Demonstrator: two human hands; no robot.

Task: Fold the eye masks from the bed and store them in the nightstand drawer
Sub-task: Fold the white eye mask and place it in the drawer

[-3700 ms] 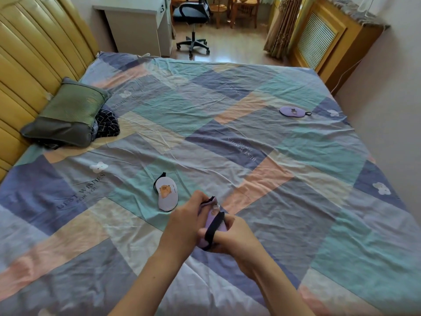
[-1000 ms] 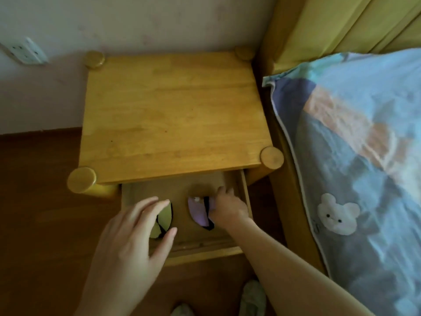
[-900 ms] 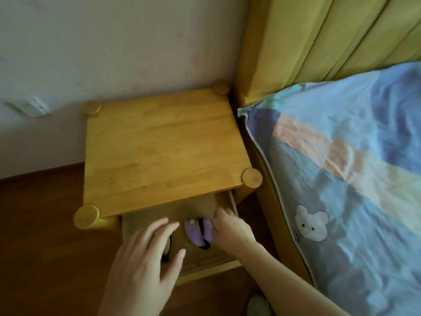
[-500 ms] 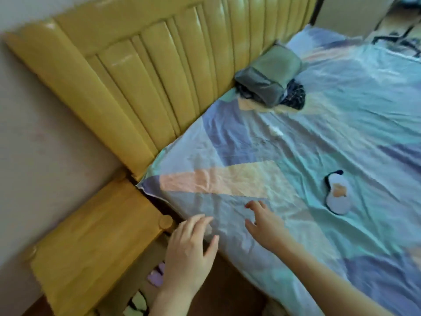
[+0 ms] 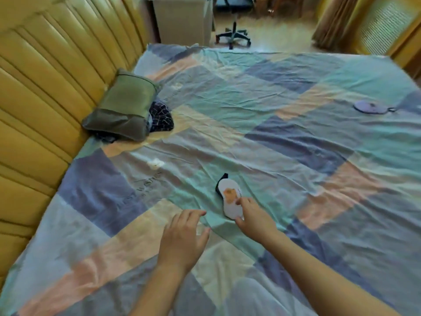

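A white eye mask with an orange print and a black back lies on the patchwork bed cover, near the middle front. My right hand rests at its near end, with the fingertips touching its edge and thumb beside it. My left hand hovers open just left of it, fingers spread, holding nothing. A second, lilac eye mask with a dark strap lies far off at the right side of the bed. The nightstand and its drawer are out of view.
A green-grey pillow leans on the yellow padded headboard at the left, with dark patterned cloth beside it. Beyond the bed stand a white desk and an office chair base.
My view has swung from the nightstand drawer, where the folded lilac mask was left, back over the bed. Both hands have moved to the white mask, and the right hand now touches it.
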